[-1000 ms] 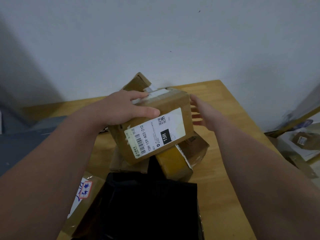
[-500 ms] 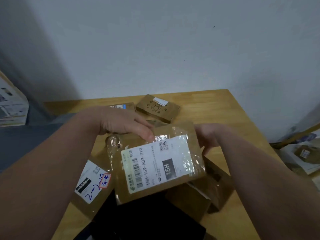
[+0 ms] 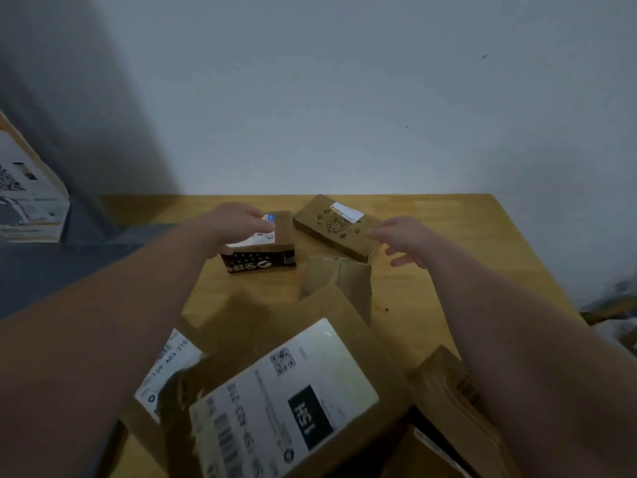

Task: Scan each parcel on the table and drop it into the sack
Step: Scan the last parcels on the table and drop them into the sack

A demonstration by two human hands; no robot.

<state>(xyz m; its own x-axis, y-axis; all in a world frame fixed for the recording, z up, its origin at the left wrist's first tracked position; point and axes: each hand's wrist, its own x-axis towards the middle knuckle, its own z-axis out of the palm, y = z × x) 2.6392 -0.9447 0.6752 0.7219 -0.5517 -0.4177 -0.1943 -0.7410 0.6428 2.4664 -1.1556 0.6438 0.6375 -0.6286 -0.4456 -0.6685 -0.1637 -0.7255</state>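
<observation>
Two hands over parcels at mid-frame.
Left hand grips a small dark-sided box, fingers curled over its label; right hand, fingers spread, hovers just beside a flat brown parcel. Both parcels lie on the desk; a large labelled parcel fills the lower centre.

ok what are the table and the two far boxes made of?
Table: pale wood or a wood veneer, smooth, low sheen. Right box: matte brown cardboard, printed line art, white paper label. Left box: cardboard too, its near side printed dark, possibly glossy.
</observation>
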